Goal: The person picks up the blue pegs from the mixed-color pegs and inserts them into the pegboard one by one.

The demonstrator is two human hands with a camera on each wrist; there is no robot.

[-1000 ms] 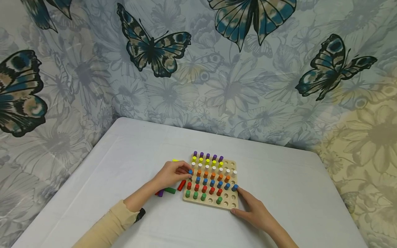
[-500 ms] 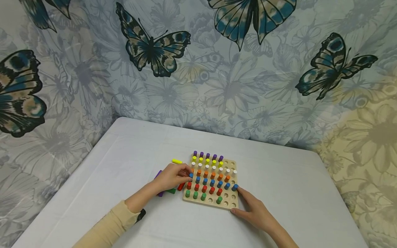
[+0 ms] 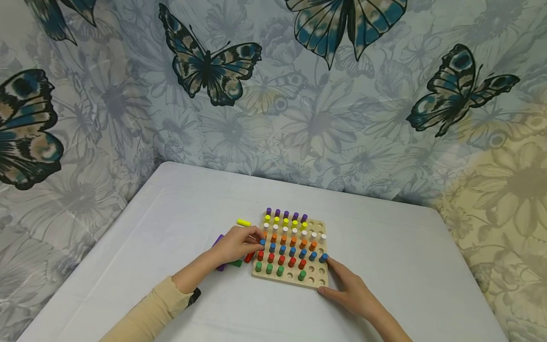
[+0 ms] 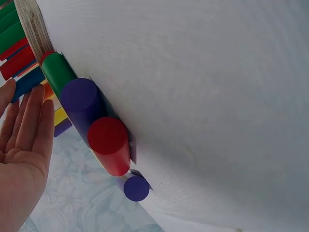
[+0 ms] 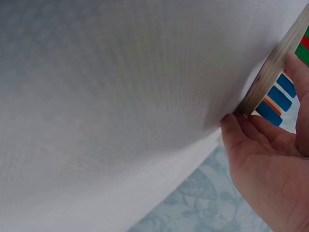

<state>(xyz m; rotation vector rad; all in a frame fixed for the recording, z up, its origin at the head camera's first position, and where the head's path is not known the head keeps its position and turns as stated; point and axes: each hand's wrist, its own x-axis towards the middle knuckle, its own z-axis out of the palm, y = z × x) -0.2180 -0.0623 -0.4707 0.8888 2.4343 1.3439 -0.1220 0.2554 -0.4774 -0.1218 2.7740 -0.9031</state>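
Note:
A wooden pegboard (image 3: 273, 280) lies on the white table, with colored pegs standing in rows. At its left edge my left hand (image 3: 239, 243) pinches a blue peg (image 3: 262, 242) between thumb and fingers, at the left end of the blue row. The left wrist view shows the same blue peg (image 4: 29, 83) against the thumb, close to other standing pegs. My right hand (image 3: 351, 292) holds the board's near right corner, thumb at the front and fingers along the right side. From the right wrist, fingertips touch the board's wooden edge (image 5: 265, 82).
Loose pegs lie left of the board: a yellow peg (image 3: 244, 222), a red peg (image 3: 249, 258), a green peg (image 3: 236, 263) and purple ones. Another loose red peg (image 4: 111, 147) appears in the left wrist view. A butterfly-patterned wall covering (image 3: 265, 128) stands behind the table.
My left hand has shifted slightly right and toward me, bringing the blue peg to the blue row's end. More of the loose yellow peg shows. My right hand has stayed put.

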